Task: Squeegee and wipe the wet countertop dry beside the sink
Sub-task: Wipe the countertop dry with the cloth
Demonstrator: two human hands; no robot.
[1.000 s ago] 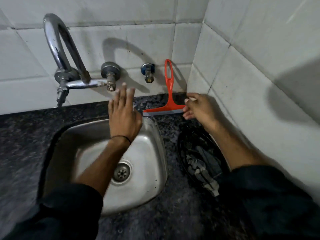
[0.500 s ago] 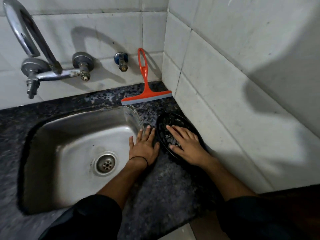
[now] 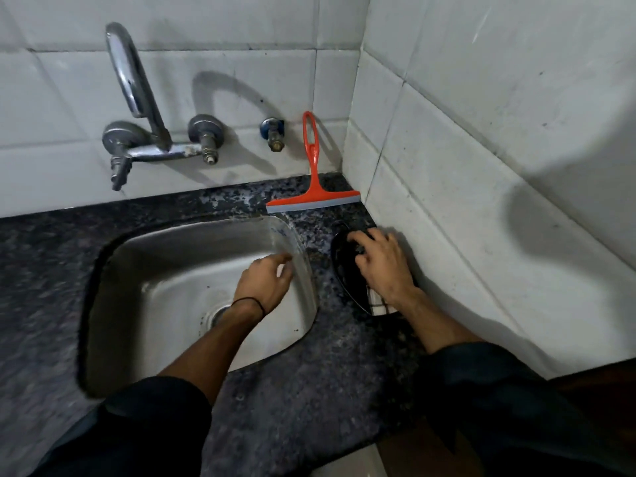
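Observation:
An orange squeegee (image 3: 312,187) leans upright against the back wall tiles in the corner, its grey blade resting on the dark speckled countertop (image 3: 327,356). No hand touches it. My right hand (image 3: 382,266) lies over a black dish (image 3: 342,266) beside the sink, fingers curled down into it and onto the cloth (image 3: 378,302) inside; a pale checked part of the cloth shows under my wrist. My left hand (image 3: 266,284) hovers over the right side of the steel sink (image 3: 165,270), fingers loosely apart and holding nothing.
A chrome tap (image 3: 137,98) with two valves juts from the back wall above the sink, and a small blue valve (image 3: 273,132) sits beside the squeegee handle. White tiled walls close the corner behind and to the right. The counter's front edge is near my sleeves.
My right hand left the squeegee, came down onto the black dish, and its fingers have now curled into it. My left hand moved from the counter strip to over the sink.

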